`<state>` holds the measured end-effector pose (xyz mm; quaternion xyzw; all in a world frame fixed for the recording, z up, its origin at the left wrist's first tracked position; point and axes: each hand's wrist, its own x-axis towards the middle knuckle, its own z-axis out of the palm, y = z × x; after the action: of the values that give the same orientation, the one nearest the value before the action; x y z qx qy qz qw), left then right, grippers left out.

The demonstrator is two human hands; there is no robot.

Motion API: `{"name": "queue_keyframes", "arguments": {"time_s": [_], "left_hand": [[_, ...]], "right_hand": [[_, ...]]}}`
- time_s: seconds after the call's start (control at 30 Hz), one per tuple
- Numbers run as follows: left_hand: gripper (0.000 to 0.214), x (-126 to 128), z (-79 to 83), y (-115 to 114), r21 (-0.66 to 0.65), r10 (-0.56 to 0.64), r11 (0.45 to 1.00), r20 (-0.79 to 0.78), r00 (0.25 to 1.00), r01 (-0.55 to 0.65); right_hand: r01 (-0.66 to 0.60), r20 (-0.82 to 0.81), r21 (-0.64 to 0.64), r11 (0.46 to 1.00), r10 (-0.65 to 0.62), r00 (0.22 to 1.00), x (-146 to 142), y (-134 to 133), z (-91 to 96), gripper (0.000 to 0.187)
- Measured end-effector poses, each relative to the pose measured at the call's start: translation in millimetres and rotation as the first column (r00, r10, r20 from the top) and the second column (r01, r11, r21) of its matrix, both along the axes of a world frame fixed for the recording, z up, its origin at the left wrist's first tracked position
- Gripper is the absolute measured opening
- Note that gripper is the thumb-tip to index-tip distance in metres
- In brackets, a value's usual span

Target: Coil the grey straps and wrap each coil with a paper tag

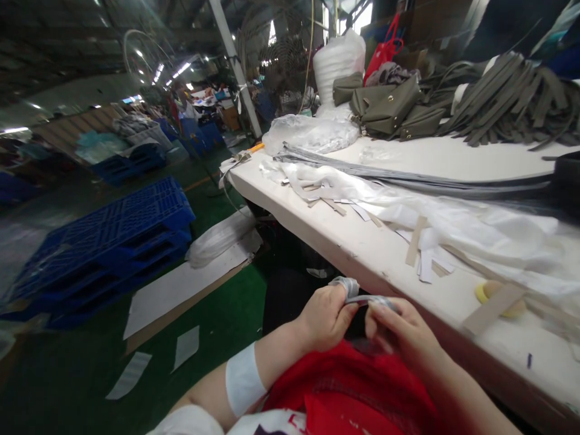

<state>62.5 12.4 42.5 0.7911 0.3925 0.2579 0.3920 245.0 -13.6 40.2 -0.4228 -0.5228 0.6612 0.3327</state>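
My left hand [325,317] and my right hand [399,331] are held close together over my lap, just in front of the white table's edge [362,266]. Both pinch a narrow grey strap [357,295]. The left hand grips its folded end, and the right hand's fingers close on the strip a little to the right. A white band wraps my left wrist. Red cloth lies under my hands.
On the table lie long grey straps [408,178], white backing paper and tan strips [414,241], a yellow tape roll [487,293], clear plastic [312,133], olive bags [389,109] and olive straps [507,96]. Blue pallets [113,241] and cardboard sheets [181,290] are on the green floor to the left.
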Motion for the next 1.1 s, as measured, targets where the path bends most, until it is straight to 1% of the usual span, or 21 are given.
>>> {"name": "queue_keyframes", "arguments": {"time_s": [0.07,0.13,0.17,0.23,0.3,0.37,0.4,0.43,0.5,0.53,0.57,0.6,0.67,0.7,0.77,0.83,0.87,0.93,1.0,1.03,1.1], "left_hand": [[0.044,-3,0.1,0,-0.021,0.018,1.0,-0.106,0.994,-0.02],[0.047,-6,-3.1,-1,-0.176,0.034,0.983,-0.087,0.996,-0.049],[0.049,-7,-4.5,-2,-0.287,0.056,0.956,-0.036,0.998,-0.064],[0.054,-10,-3.1,-6,-0.526,0.115,0.849,0.106,0.988,-0.042],[0.057,-12,7.2,-10,-0.698,0.188,0.713,0.277,0.942,0.063],[0.058,-15,24.6,-9,-0.758,0.3,0.63,0.434,0.849,0.165],[0.056,-16,33.6,-6,-0.749,0.369,0.637,0.504,0.781,0.183],[0.053,-18,41.0,-1,-0.715,0.432,0.679,0.57,0.699,0.164],[0.044,-24,46.9,11,-0.573,0.482,0.819,0.68,0.553,-0.01],[0.042,-27,44.3,16,-0.462,0.462,0.875,0.706,0.537,-0.146],[0.042,-30,38.3,20,-0.325,0.424,0.905,0.693,0.583,-0.274],[0.045,-33,29.6,22,-0.17,0.381,0.918,0.626,0.68,-0.357],[0.053,-35,9.1,17,0.101,0.278,0.938,0.355,0.893,-0.332],[0.055,-35,-0.5,11,0.172,0.228,0.949,0.203,0.952,-0.264],[0.056,-31,-15.1,-5,0.164,0.177,0.971,0.0,0.984,-0.175],[0.058,-23,-22.3,-21,-0.053,0.189,0.98,-0.036,0.981,-0.191],[0.06,-20,-23.4,-27,-0.23,0.201,0.953,-0.002,0.98,-0.196],[0.063,-14,-21.3,-35,-0.587,0.233,0.802,0.13,0.964,-0.115],[0.064,-10,-13.7,-39,-0.78,0.289,0.623,0.292,0.912,0.053],[0.064,-9,-8.2,-38,-0.812,0.322,0.569,0.364,0.874,0.129],[0.064,-9,4.2,-33,-0.813,0.412,0.539,0.482,0.773,0.22]], "right_hand": [[0.109,0.266,0.12,0.987,-0.137,0.954,11,11,-1.4,0.045],[0.139,0.447,0.403,0.905,-0.327,0.833,16,17,1.0,0.029],[0.099,0.467,0.52,0.849,-0.379,0.799,17,17,2.3,0.032],[-0.04,0.476,0.601,0.799,-0.317,0.82,12,15,1.3,0.05],[-0.151,0.479,0.543,0.826,-0.156,0.864,-1,12,-7.0,0.054],[-0.173,0.424,0.442,0.88,-0.035,0.905,-18,8,-19.5,0.036],[-0.184,0.384,0.383,0.905,0.025,0.923,-27,5,-24.9,0.025],[-0.216,0.343,0.324,0.921,0.098,0.934,-36,1,-28.1,0.02],[-0.335,0.259,0.228,0.914,0.274,0.926,-49,-10,-25.6,0.035],[-0.385,0.214,0.199,0.901,0.344,0.914,-51,-15,-20.0,0.041],[-0.41,0.163,0.186,0.893,0.383,0.909,-51,-19,-12.4,0.044],[-0.401,0.107,0.181,0.898,0.387,0.916,-47,-21,-4.0,0.045],[-0.291,0.02,0.146,0.945,0.292,0.956,-31,-17,10.2,0.05],[-0.217,0.027,0.119,0.969,0.215,0.976,-21,-10,14.3,0.054],[-0.066,0.222,0.126,0.99,0.037,0.974,0,6,15.6,0.054],[0.054,0.49,0.338,0.94,-0.225,0.842,15,20,10.0,0.04],[0.045,0.552,0.47,0.882,-0.333,0.765,18,23,5.9,0.033],[-0.078,0.564,0.605,0.792,-0.358,0.744,18,22,-3.7,0.046],[-0.225,0.55,0.537,0.813,-0.136,0.824,9,14,-15.0,0.052],[-0.27,0.523,0.462,0.845,-0.014,0.852,2,9,-21.3,0.046],[-0.289,0.428,0.309,0.906,0.139,0.893,-15,-1,-33.0,0.025]]}}
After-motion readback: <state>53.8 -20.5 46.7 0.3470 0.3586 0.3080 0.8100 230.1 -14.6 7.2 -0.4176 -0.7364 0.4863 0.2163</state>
